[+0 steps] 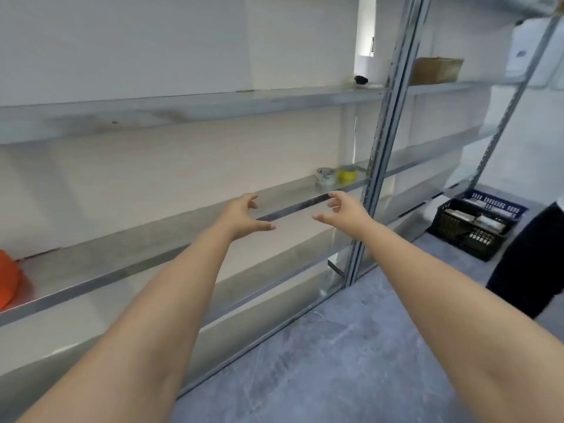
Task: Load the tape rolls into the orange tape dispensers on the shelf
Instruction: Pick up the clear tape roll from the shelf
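Left hand [244, 213]: held out over the front lip of the middle shelf [128, 254], fingers curled and spread, grip open, nothing held.
Right hand [343, 210]: held out beside the left, palm turned inward, grip open and empty; a clear gap is seen between the two hands.
Tape rolls: a clear roll [326, 176] and a yellow roll [348, 173] are set side by side, touching or nearly so, at the far right end of the middle shelf, just beyond the right hand.
Dispenser [9, 277]: an orange shape is seen at the far left end of the same shelf, cut by the frame edge, well apart from the rolls.
Obstacles: a perforated steel post [378, 154] stands just right of the rolls; nothing lies between hands and rolls.
Open room: the shelf run between dispenser and rolls is bare sheet metal, dull grey, with a raised front edge.
Surroundings: a cardboard box [436, 70] sits on the upper shelf beyond the post; a black crate [467, 232] and a blue crate [494, 204] rest on the grey marbled floor [320, 361]; a dark-clad person [531, 261] is partly seen at right.
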### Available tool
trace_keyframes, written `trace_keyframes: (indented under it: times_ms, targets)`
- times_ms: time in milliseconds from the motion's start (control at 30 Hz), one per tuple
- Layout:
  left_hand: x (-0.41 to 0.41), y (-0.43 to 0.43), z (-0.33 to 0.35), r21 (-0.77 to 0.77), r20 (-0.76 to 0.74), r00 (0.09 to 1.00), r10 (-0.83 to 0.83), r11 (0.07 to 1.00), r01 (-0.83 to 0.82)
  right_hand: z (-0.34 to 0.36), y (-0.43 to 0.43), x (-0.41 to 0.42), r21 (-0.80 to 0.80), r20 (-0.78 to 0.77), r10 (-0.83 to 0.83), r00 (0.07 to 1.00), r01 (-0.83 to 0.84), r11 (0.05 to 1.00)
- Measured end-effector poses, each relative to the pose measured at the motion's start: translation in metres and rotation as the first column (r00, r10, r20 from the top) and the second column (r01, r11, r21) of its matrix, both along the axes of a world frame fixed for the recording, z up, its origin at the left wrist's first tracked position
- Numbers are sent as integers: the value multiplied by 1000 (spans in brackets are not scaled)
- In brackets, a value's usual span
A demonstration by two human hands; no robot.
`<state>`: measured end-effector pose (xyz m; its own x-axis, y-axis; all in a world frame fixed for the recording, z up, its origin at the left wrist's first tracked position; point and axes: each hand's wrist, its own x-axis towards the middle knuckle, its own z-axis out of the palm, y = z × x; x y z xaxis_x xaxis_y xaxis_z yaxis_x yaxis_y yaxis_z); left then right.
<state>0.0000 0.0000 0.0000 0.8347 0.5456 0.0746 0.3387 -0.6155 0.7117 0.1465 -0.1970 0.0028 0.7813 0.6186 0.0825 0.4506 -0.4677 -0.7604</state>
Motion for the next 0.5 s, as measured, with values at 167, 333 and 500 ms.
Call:
trace_keyframes:
  times_ms: [167,333,500]
  targets:
    - [44,-9,-4,-21,-25,999,-40,999,40,-2,-16,31,-8,-18,-39,999,39,999]
    - [95,-6,-16,-29,-22,997,-79,997,78,-14,-19,73,7,-45,-79,996,79,997]
    - [158,10,-22,-48,-16,996,-89,995,88,-21,-11,128,-8,-46,-92,995,92,996]
